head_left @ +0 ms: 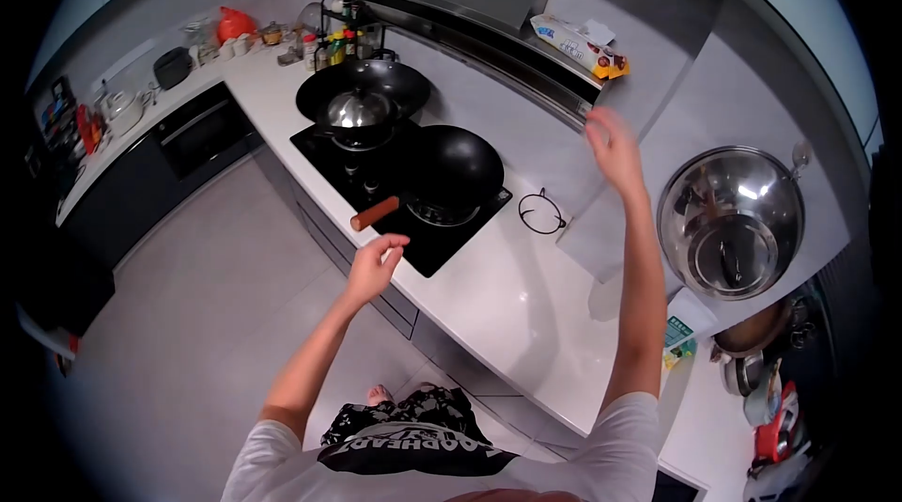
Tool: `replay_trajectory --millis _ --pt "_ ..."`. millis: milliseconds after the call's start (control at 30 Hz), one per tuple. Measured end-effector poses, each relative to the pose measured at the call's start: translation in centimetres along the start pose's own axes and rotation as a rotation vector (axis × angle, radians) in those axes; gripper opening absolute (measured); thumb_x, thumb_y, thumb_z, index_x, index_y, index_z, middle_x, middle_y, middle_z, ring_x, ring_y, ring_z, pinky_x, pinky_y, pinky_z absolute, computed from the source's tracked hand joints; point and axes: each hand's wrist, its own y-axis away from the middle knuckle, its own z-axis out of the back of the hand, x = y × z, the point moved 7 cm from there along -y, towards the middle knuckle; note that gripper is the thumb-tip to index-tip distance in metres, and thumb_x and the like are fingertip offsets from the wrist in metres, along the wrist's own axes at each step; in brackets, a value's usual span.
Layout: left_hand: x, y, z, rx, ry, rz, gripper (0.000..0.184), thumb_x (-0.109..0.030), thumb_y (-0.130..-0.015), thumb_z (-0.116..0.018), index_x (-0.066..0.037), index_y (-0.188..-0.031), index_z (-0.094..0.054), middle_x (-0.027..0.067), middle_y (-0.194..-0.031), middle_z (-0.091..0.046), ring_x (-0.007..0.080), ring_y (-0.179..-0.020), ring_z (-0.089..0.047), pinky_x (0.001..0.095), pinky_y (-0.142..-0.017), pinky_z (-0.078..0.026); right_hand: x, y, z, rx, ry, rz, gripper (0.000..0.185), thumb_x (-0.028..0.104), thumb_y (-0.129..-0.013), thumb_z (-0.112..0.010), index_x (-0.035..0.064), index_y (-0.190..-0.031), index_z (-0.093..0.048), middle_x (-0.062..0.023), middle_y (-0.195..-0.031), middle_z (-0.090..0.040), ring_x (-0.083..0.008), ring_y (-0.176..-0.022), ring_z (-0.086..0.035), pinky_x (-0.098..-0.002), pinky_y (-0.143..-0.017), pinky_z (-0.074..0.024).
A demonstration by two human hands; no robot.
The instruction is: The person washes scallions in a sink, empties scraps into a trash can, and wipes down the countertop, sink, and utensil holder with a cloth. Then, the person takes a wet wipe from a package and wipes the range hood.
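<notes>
Head view: my empty left hand (376, 267) hung near the wok handle (376, 213), worktop's front edge (470, 338); empty right hand (615, 152) near the hood (512, 60)

wire ring (562, 222) and black cooktop (427, 253) on white countertop (489, 323), wooden-handled wok (458, 164) on cooktop
</notes>
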Motion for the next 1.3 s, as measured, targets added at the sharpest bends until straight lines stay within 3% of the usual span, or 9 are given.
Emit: replay_trajectory --millis 300,400,433,533,567,700,1067,1167,1300 --pt "-11.4 -20.2 -3.1 0.25 -0.102 -0.396 0.02 -0.007 -0.086 -0.058 -0.004 -0.104 -0.064 0.0095 -0.103 -0.063 0.0215 -0.089 -0.062 0.0292 -0.069 -0.048 -10.6 -15.6 -2.4 0.066 0.196 -0.213 0.022 0.011 -0.081 -0.056 0.0022 -0.096 -0.069 -0.0198 -0.092 -0.065 -0.0339 -0.088 -0.062 -0.0376 -0.079 -0.0485" --pt "-14.5 -25.5 -4.6 0.248 -0.071 -0.567 0.02 -0.008 -0.086 -0.056 -0.005 -0.105 -0.063 0.0105 -0.104 -0.063 0.0244 -0.086 -0.062 0.0286 -0.065 -0.048 -14.9 -19.2 -4.5 0.13 0.208 -0.346 0.024 0.01 -0.081 -0.053 0.0044 -0.097 -0.07 -0.0175 -0.081 -0.067 -0.0314 -0.074 -0.065 -0.0364 -0.07 -0.0517" --pt "-15.0 -27.4 -5.3 0.281 -0.102 -0.539 0.021 -0.008 -0.086 -0.056 -0.006 -0.105 -0.062 0.0114 -0.104 -0.063 0.0263 -0.086 -0.061 0.0301 -0.067 -0.048 -16.2 -19.6 -5.0 0.124 0.043 -0.523 0.022 0.01 -0.081 -0.052 0.0044 -0.091 -0.071 -0.0149 -0.067 -0.065 -0.0257 -0.053 -0.062 -0.0337 -0.057 -0.0525" --pt "-17.2 -31.8 -6.8 0.304 -0.134 -0.582 0.021 -0.008 -0.085 -0.056 -0.006 -0.105 -0.062 0.0118 -0.104 -0.063 0.027 -0.091 -0.061 0.032 -0.071 -0.049 -18.1 -21.4 -6.6 0.305 0.048 -0.765 0.02 0.009 -0.084 -0.052 0.0041 -0.092 -0.07 -0.0089 -0.065 -0.063 -0.0164 -0.04 -0.052 -0.028 -0.045 -0.0485" --pt "-17.3 -33.1 -7.3 0.234 -0.102 -0.74 0.02 -0.008 -0.085 -0.056 -0.005 -0.104 -0.063 0.0113 -0.104 -0.063 0.0268 -0.093 -0.06 0.0334 -0.074 -0.048 -18.2 -22.0 -7.0 0.347 0.081 -0.789 0.015 0.009 -0.078 -0.059 0.0022 -0.086 -0.07 -0.0089 -0.066 -0.065 -0.0148 -0.045 -0.053 -0.0279 -0.049 -0.0487" --pt "-18.2 -38.0 -10.1 0.27 -0.054 -0.724 0.017 -0.008 -0.084 -0.057 -0.004 -0.1 -0.063 0.0105 -0.102 -0.062 0.0262 -0.094 -0.06 0.0333 -0.075 -0.049 -25.0 -25.8 -10.4 0.416 0.129 -0.552 0.018 0.012 -0.066 -0.072 -0.0008 -0.079 -0.071 -0.007 -0.069 -0.066 -0.0131 -0.059 -0.059 -0.0269 -0.058 -0.047" --pt "-20.3 -45.6 -16.5 0.212 0.101 -0.933 0.013 -0.008 -0.08 -0.06 -0.002 -0.09 -0.065 0.0171 -0.091 -0.064 0.0324 -0.085 -0.061 0.0379 -0.076 -0.048 -25.0 -26.7 -11.2 0.747 0.284 -0.473 0.02 0.019 -0.076 -0.063 -0.0003 -0.074 -0.067 -0.0024 -0.061 -0.06 -0.0123 -0.055 -0.052 -0.0302 -0.054 -0.0426" --pt "-20.4 -48.4 -18.8 0.164 0.087 -0.907 0.019 -0.014 -0.078 -0.062 0.0 -0.09 -0.067 0.0187 -0.087 -0.064 0.0338 -0.084 -0.062 0.0394 -0.078 -0.048 -24.1 -26.6 -11.3 0.763 0.413 -0.356 0.024 0.02 -0.081 -0.055 -0.0019 -0.079 -0.065 -0.0073 -0.066 -0.062 -0.0164 -0.061 -0.054 -0.0337 -0.059 -0.0438" --pt "-21.3 -51.0 -21.3 0.081 -0.117 -0.865 0.032 -0.025 -0.077 -0.063 0.0 -0.096 -0.068 0.0195 -0.092 -0.063 0.0363 -0.09 -0.059 0.041 -0.086 -0.045 -22.6 -25.9 -10.4 0.668 0.338 -0.453 0.032 0.02 -0.087 -0.047 -0.006 -0.095 -0.063 -0.0219 -0.088 -0.065 -0.0285 -0.079 -0.063 -0.0393 -0.074 -0.0468"
